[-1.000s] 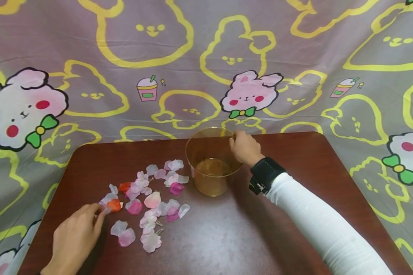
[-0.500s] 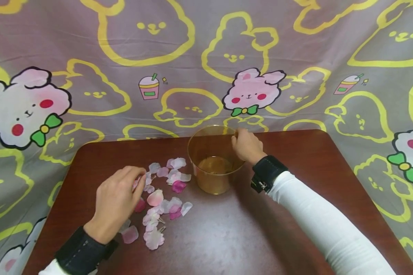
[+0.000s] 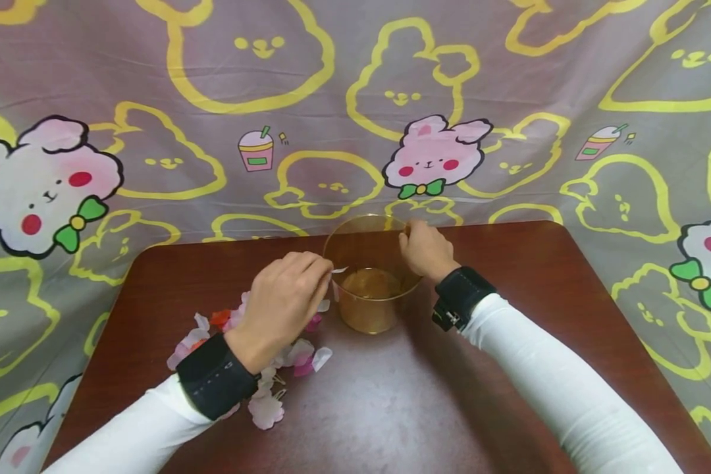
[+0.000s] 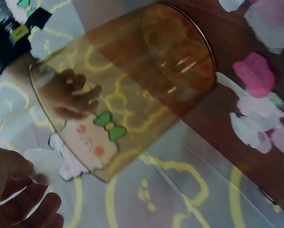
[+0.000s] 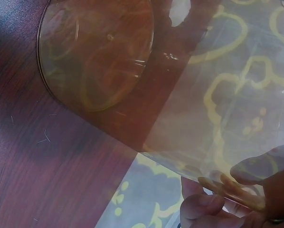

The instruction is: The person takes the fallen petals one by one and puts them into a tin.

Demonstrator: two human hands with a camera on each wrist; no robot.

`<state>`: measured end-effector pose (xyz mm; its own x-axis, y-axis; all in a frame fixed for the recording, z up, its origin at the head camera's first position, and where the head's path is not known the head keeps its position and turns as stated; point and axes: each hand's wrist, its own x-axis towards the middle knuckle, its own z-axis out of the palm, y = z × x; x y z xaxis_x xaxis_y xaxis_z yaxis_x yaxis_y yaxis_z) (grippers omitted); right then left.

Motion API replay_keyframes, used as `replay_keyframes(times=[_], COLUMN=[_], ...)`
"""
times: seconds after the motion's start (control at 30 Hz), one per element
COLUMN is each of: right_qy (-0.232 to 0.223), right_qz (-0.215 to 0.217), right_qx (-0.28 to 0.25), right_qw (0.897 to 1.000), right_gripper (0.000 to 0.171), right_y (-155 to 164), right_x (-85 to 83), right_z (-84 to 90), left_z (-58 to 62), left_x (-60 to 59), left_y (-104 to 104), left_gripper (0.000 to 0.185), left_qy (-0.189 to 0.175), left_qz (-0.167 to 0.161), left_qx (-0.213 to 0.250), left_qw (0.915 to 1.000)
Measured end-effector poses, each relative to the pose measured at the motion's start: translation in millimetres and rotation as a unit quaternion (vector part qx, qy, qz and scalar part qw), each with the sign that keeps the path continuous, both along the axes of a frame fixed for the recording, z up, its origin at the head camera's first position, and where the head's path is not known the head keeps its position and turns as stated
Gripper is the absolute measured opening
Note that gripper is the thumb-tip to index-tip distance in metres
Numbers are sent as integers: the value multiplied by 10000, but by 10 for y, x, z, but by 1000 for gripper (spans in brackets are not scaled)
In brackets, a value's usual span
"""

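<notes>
A see-through amber plastic bucket [image 3: 367,319] stands upright toward the back of the table. My right hand [image 3: 426,249] grips its right rim, with the thumb on one side of the wall and the fingers on the other, as the right wrist view shows. At the left of the rim is my left hand [image 3: 284,306]. It pinches a thin whitish petal [image 4: 43,164] between thumb and finger, just at the bucket's mouth. Loose artificial petals lie under and around the left forearm, among them a white petal [image 3: 266,409] and an orange petal [image 3: 220,319]; the arm hides some of them.
The dark red-brown wooden table [image 3: 450,401] ends at the back against a hanging cloth [image 3: 326,66] with yellow outlines and rabbit prints. A bright pink petal [image 4: 256,75] lies near the bucket's base among paler ones.
My left hand has moved from the left end of the petals, up and right across them, to the bucket's rim with a petal. The right hand has stayed on the rim.
</notes>
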<state>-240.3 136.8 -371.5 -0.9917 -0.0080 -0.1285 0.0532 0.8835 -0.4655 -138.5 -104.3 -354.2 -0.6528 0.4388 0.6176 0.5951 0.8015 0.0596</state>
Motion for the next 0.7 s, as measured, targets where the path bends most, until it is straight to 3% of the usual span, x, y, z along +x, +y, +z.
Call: replay_keyframes(times=[0.17, 0.4, 0.57, 0.7], right_qy=[-5, -15, 14, 10], right_qz=[-12, 12, 26, 24], right_qx=[-1, 4, 12, 20], right_qw=[10000, 10000, 10000, 10000], right_gripper=[25, 25, 26, 26], right_y=[-7, -10, -9, -7], right_x=[2, 4, 2, 0], right_z=[3, -14, -23, -24], left_z=[1, -4, 36, 89], left_x=[-80, -106, -120, -99], left_y=[219, 399, 405, 322], left_gripper=[11, 11, 3, 14], left_qy=[15, -284, -410, -672], left_qz=[-167, -160, -92, -76], left_qx=[-481, -1333, -1192, -887], left_qw=[9987, 9905, 9920, 9938])
